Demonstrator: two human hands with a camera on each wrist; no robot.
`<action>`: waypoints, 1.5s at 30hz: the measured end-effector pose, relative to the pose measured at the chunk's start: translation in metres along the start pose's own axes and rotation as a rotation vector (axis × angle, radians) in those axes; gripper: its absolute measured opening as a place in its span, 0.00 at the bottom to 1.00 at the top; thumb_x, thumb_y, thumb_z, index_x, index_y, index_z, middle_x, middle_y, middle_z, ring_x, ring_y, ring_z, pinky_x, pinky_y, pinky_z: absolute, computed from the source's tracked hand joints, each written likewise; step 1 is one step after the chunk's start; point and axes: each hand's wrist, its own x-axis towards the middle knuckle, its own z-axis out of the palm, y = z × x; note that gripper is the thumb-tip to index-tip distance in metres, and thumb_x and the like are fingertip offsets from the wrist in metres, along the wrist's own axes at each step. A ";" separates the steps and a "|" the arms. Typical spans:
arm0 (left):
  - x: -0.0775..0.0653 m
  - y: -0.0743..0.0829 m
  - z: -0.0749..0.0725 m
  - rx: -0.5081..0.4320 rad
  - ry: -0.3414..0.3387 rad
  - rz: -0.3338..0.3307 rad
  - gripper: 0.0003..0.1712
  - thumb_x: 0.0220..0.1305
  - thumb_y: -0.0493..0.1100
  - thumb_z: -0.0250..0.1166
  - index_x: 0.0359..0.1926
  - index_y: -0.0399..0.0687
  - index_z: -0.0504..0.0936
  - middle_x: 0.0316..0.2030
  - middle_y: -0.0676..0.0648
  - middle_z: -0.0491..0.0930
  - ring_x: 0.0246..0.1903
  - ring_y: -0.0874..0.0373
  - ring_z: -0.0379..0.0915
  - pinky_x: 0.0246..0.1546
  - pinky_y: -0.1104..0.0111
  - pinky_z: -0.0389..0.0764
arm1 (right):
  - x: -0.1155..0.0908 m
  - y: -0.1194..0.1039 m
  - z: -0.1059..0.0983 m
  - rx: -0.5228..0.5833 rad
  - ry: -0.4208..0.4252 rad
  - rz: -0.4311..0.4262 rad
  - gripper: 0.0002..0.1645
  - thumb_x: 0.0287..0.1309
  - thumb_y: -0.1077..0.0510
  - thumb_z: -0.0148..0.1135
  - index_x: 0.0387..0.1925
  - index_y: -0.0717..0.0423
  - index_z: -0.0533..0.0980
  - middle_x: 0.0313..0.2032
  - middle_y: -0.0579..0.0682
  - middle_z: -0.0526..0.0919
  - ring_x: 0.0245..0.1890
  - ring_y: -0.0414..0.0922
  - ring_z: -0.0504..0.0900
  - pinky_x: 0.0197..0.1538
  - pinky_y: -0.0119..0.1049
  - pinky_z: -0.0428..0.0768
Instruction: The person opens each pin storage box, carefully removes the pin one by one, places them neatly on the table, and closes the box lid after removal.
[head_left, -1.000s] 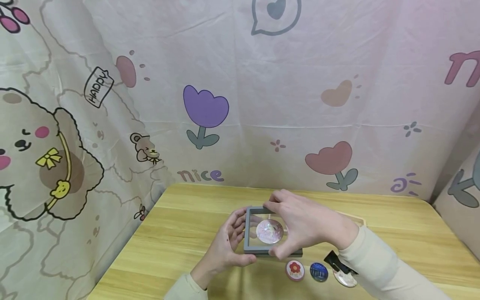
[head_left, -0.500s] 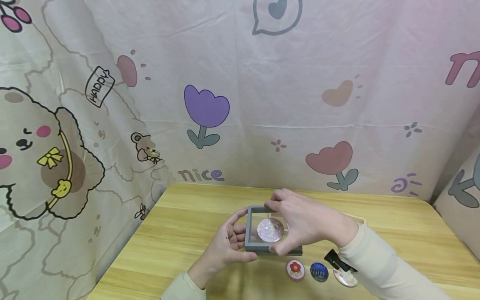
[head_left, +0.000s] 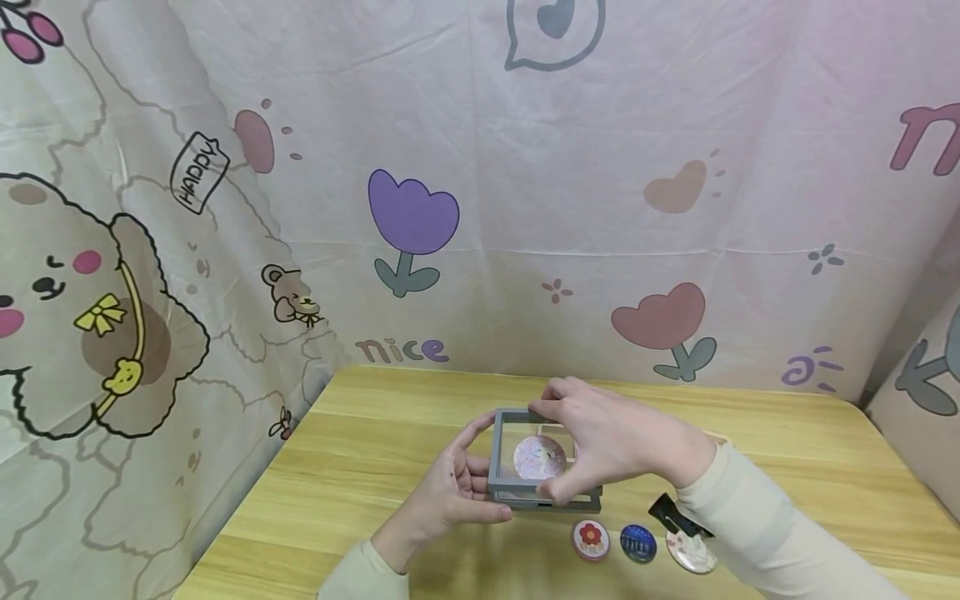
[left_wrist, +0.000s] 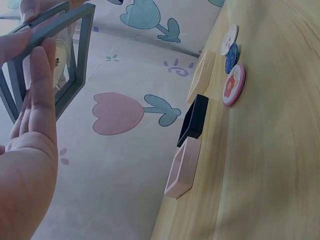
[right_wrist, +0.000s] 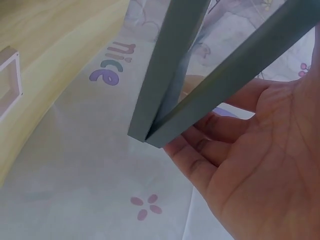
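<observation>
A grey square display frame (head_left: 495, 454) with clear film is held up over the table by both hands. A round, pale pink badge (head_left: 538, 458) shows through the film. My left hand (head_left: 453, 500) grips the frame's left side, thumb at the front and fingers beneath. From above, my right hand (head_left: 607, 437) spans the frame, thumb at its front edge and fingertips at the back. In the right wrist view the two grey halves (right_wrist: 172, 60) meet at one corner and spread apart in a V. The left wrist view shows the badge (left_wrist: 60, 60) edge-on inside the frame.
On the table lie a red-flower badge (head_left: 591, 540), a blue badge (head_left: 638, 543) and a whitish badge (head_left: 690, 552). A black piece (head_left: 678, 517) by the right sleeve overlaps the last. Wooden (left_wrist: 201, 76), black (left_wrist: 194, 120) and pink (left_wrist: 183, 167) open boxes stand behind. A printed curtain backs the table.
The frame's upper half has risen slightly at the front, so the gap between the halves is wider. Both hands keep their hold and have barely shifted.
</observation>
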 end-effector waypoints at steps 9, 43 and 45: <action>-0.002 0.001 -0.004 -0.001 -0.008 0.007 0.70 0.58 0.28 0.76 0.86 0.44 0.36 0.49 0.50 0.92 0.45 0.57 0.92 0.49 0.67 0.92 | 0.002 0.004 -0.004 0.091 -0.029 0.006 0.49 0.49 0.35 0.73 0.66 0.63 0.81 0.58 0.52 0.86 0.54 0.45 0.85 0.56 0.40 0.88; -0.007 -0.001 -0.006 0.012 -0.016 -0.019 0.73 0.56 0.29 0.76 0.86 0.42 0.31 0.43 0.53 0.92 0.42 0.62 0.90 0.47 0.72 0.90 | 0.012 0.026 -0.030 0.030 0.464 0.014 0.05 0.74 0.50 0.68 0.44 0.41 0.87 0.33 0.33 0.88 0.29 0.30 0.79 0.34 0.31 0.81; -0.007 0.000 -0.005 0.015 -0.012 -0.035 0.73 0.56 0.28 0.76 0.86 0.43 0.31 0.43 0.53 0.92 0.42 0.62 0.90 0.47 0.71 0.91 | 0.014 0.028 -0.030 0.032 0.464 0.033 0.05 0.74 0.49 0.68 0.44 0.41 0.87 0.33 0.34 0.88 0.29 0.30 0.79 0.34 0.31 0.80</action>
